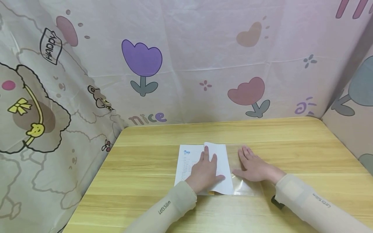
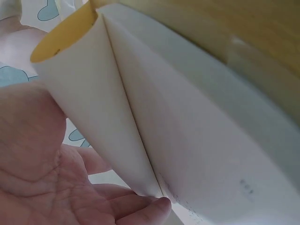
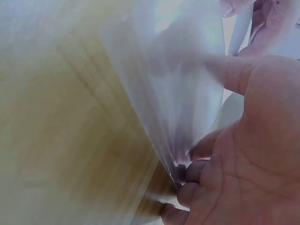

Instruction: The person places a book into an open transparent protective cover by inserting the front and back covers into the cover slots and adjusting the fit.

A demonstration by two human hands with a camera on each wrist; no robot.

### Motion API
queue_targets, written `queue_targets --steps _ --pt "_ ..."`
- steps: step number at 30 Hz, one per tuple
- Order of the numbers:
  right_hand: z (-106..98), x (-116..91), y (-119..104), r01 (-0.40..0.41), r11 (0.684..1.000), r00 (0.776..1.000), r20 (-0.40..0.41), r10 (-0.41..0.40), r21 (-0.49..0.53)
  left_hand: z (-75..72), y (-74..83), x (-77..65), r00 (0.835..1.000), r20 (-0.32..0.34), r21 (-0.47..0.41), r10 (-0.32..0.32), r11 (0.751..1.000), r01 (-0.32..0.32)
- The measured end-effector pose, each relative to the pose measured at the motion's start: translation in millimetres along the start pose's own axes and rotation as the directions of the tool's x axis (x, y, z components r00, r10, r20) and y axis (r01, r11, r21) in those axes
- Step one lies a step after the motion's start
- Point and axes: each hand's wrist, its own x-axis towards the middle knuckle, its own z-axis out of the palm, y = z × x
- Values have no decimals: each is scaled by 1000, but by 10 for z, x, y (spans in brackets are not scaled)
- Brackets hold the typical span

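A thin booklet (image 1: 181, 176) with printed text lies open on the table, a white leaf (image 1: 225, 165) raised along its right half. My left hand (image 1: 204, 173) rests over the booklet's middle, fingers spread and fairly straight, fingertips at the leaf's fold. In the left wrist view that leaf curls into a loose roll (image 2: 89, 93), showing a yellow inner side (image 2: 65, 40). Right of it lies a clear plastic sheet (image 1: 243, 189). My right hand (image 1: 253, 166) lies on this sheet with fingers extended; the right wrist view shows the film (image 3: 150, 84) bent up beside the thumb and fingertips.
The wooden table (image 1: 131, 168) extends around the booklet to both sides. A patterned cloth (image 1: 189, 64) hangs behind the table's far edge and along the left and right. A small black object (image 1: 277, 202) sits at the right wrist.
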Motion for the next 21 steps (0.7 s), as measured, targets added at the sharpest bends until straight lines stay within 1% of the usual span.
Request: queue_targets --steps 2,5,11,16,21 --pt "-32 -6 -15 15 1000 1000 17 -15 19 0 9 3 1000 -2 7 0 1000 1" --pt "-38 3 1 12 1000 999 34 -13 27 0 17 6 1000 -4 14 0 1000 0" --pt "15 44 68 -43 999 998 44 43 11 -2 22 6 1000 -3 3 3 1000 -3" --pt "17 42 63 -60 998 997 48 59 23 -2 24 -3 1000 -10 -21 7 1000 -7" --pt "-6 25 76 -31 999 998 52 29 38 -4 28 -9 1000 -15 -11 12 1000 -12"
